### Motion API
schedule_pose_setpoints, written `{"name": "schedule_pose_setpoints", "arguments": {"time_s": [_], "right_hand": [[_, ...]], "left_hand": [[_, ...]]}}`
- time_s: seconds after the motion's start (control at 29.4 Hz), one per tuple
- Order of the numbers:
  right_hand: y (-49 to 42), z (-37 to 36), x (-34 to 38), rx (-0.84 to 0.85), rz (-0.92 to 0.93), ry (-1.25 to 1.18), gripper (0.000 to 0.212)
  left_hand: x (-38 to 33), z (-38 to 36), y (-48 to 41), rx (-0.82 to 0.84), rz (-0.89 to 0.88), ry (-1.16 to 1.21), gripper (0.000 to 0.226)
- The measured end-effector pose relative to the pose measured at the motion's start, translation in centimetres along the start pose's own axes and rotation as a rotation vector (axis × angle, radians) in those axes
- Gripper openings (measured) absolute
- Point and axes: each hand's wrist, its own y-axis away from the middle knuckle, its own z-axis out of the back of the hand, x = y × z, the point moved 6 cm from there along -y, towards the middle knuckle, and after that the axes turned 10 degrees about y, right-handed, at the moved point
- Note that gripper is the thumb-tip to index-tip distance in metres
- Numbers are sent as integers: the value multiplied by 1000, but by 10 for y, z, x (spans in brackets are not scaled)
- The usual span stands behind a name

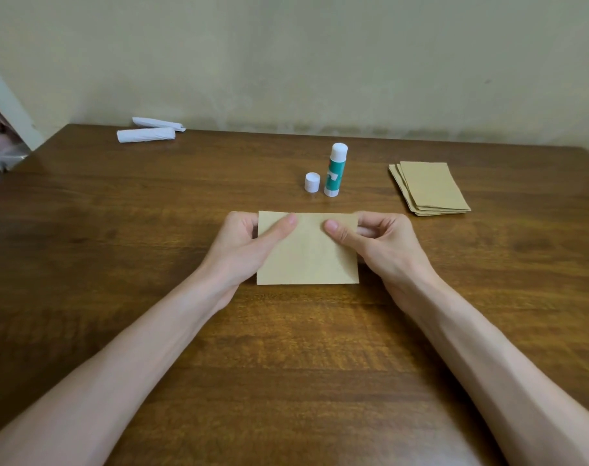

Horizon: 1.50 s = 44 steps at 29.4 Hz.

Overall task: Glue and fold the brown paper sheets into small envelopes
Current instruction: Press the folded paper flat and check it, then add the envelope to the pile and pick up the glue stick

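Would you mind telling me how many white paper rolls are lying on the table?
2. One roll lies at the table's far left; the other roll lies just behind it. None seems hidden.

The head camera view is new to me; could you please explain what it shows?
No machine here: one camera worn on the person's head looks forward and down, so both bare arms are the wearer's own. The left hand and the right hand pinch the upper corners of one brown paper sheet, thumbs on top. On the wooden table behind it stand a glue stick and its white cap; a stack of brown sheets lies to the right, and two white paper rolls lie far left.
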Motion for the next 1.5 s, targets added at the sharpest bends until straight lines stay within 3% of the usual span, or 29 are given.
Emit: {"name": "schedule_pose_setpoints", "arguments": {"time_s": [0.24, 0.34, 0.51, 0.71, 0.85, 0.95, 1.16, 1.29, 1.4, 1.5], "right_hand": [[-2, 7, -2, -109, 42, 34, 35], [-2, 13, -1, -148, 13, 44, 31], [0, 7, -2, 26, -70, 49, 29], [0, 14, 1, -58, -39, 93, 22], [1, 7, 0, 83, -49, 86, 27], [-1, 7, 0, 53, -19, 83, 24], [3, 10, 7, 48, 28, 179, 45], [-1, 28, 10, -55, 81, 248, 16], [-4, 34, 8, 46, 43, 371, 14], [-6, 44, 7, 88, -3, 420, 15]], "left_hand": [[-1, 0, -2, 36, 31, 28, 24], [-3, 1, -2, 102, 49, 52, 24], [-4, 7, -2, 46, -14, 100, 23], [1, -1, -3, 114, 105, 80, 42], [-2, 3, -3, 36, 34, 28, 42], [-3, 5, -4, 4, -23, 42, 41], [-5, 11, -10, 10, -70, -33, 38], [-5, 4, -9, 151, -95, -283, 32], [-10, -4, -10, 191, -118, -396, 31], [-17, -11, -12, 131, -114, -380, 41]]}}
